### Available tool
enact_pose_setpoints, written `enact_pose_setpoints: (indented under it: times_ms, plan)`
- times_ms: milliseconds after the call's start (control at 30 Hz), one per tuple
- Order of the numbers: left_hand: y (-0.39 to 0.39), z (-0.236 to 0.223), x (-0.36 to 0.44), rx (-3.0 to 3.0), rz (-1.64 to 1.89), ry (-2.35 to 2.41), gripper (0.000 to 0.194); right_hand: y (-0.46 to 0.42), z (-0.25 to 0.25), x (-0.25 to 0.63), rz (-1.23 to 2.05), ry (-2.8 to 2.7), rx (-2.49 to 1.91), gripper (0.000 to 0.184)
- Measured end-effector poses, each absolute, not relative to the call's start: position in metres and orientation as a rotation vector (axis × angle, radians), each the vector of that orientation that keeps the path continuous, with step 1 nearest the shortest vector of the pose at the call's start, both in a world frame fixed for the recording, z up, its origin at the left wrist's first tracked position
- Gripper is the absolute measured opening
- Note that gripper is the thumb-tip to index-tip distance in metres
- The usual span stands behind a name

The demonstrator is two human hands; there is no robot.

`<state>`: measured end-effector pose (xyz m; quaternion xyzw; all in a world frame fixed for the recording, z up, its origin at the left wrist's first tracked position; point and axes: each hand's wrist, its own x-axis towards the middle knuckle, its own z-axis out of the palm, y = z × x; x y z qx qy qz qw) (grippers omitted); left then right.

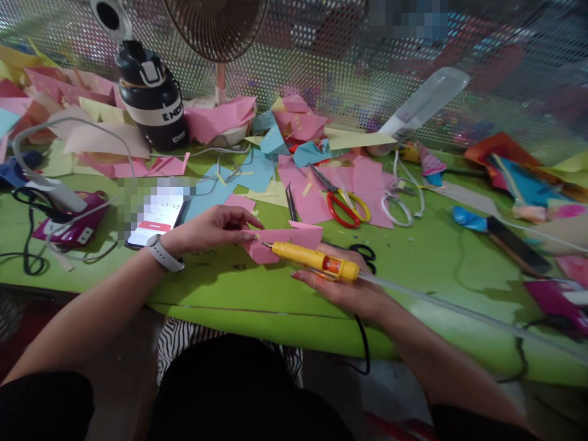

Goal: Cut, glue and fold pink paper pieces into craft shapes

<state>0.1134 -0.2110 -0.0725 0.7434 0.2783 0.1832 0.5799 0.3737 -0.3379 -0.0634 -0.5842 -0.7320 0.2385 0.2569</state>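
My left hand [225, 228], with a white band at the wrist, pinches the left end of a folded piece of pink paper [301, 236] between thumb and fingers. In my right hand [349, 291] lies a yellow hot glue pen [301, 254], its metal tip pointing left, close to the paper near my left fingertips. Whether the tip touches the paper I cannot tell. A long translucent glue stick [413, 288] runs out of the pen's rear to the right. Some right-hand fingers are hidden behind the pen and paper. Black scissor handles [365, 254] show just beyond my right hand.
Past my hands on the green table [257, 294] lie red-and-yellow-handled scissors [342, 208], tweezers [291, 203] and pink paper sheets [367, 184]. A lit phone [156, 214], a black bottle [154, 104] and a fan [218, 24] stand leftward. Cables and power strips flank both sides.
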Motion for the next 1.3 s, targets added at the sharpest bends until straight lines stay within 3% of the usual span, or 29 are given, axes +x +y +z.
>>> enact_pose_setpoints:
  times_ms: [433,700,867,1033,1167,1300]
  plan:
    - [-0.212,-0.076,0.116,1.787,0.466,0.666,0.032,-0.341,-0.068,0.375,0.429,-2.102,-1.561,0.039]
    - [-0.212,-0.075,0.115,1.816,0.460,0.671,0.033,-0.340,-0.067,0.372,0.445,-2.064,-1.533,0.042]
    - [-0.214,-0.068,0.115,1.972,0.527,0.711,0.035,-0.331,-0.069,0.374,0.570,-1.772,-1.601,0.033]
    - [-0.230,-0.048,0.123,1.964,0.828,0.887,0.031,-0.306,-0.068,0.385,0.101,-1.680,-1.608,0.029]
    - [-0.259,-0.027,0.145,1.703,0.498,0.665,0.034,-0.289,-0.062,0.393,-0.219,-1.771,-1.484,0.030]
    - [-0.290,-0.018,0.174,1.534,0.459,0.516,0.030,-0.279,-0.057,0.388,-0.366,-1.790,-1.386,0.043]
